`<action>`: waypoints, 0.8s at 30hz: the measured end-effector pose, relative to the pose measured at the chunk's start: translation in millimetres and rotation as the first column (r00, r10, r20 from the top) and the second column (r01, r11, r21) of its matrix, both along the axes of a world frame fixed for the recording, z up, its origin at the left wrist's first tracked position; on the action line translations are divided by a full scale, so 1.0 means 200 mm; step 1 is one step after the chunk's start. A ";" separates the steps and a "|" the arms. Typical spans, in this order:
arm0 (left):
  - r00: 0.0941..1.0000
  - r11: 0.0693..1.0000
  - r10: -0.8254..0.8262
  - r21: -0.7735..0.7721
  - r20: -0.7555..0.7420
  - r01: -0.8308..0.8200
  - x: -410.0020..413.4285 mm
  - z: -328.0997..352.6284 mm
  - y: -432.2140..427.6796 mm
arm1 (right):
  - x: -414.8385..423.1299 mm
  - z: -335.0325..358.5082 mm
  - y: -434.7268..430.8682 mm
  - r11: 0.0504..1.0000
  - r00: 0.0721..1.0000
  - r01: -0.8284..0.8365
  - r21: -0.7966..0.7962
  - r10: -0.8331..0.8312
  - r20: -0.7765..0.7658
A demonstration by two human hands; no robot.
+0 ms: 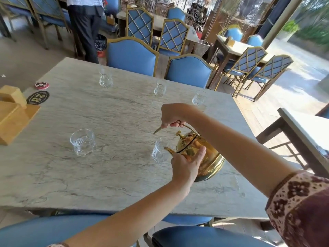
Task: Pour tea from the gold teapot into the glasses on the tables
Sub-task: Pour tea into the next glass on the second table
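Note:
The gold teapot [208, 157] is tilted to the left over the marble table [114, 118], its spout at the rim of a small clear glass [159, 152]. My right hand [173, 114] grips the teapot's top handle. My left hand [187, 164] presses flat against the pot's front side near the spout. A wider clear glass [82, 142] stands to the left. More small glasses stand at the far side: one at the back left [105, 78], one at the back middle [160, 87], one at the right edge [199, 98].
A wooden napkin holder [12, 113] and a black number disc [37, 97] sit at the table's left edge. Blue chairs [131, 57] line the far side and near side. A person's legs [83, 27] stand at the back left. Another table [308, 132] is on the right.

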State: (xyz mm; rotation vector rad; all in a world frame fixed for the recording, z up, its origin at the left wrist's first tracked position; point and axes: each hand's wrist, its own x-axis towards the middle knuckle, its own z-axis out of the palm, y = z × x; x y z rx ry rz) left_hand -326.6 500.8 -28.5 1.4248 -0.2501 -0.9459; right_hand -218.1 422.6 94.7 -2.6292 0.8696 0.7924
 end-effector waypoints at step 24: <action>0.999 1.000 -0.029 -0.009 0.017 0.029 -0.02 -0.03 -0.03 | -0.01 0.03 0.01 1.000 1.000 0.006 -0.022 -0.007 -0.026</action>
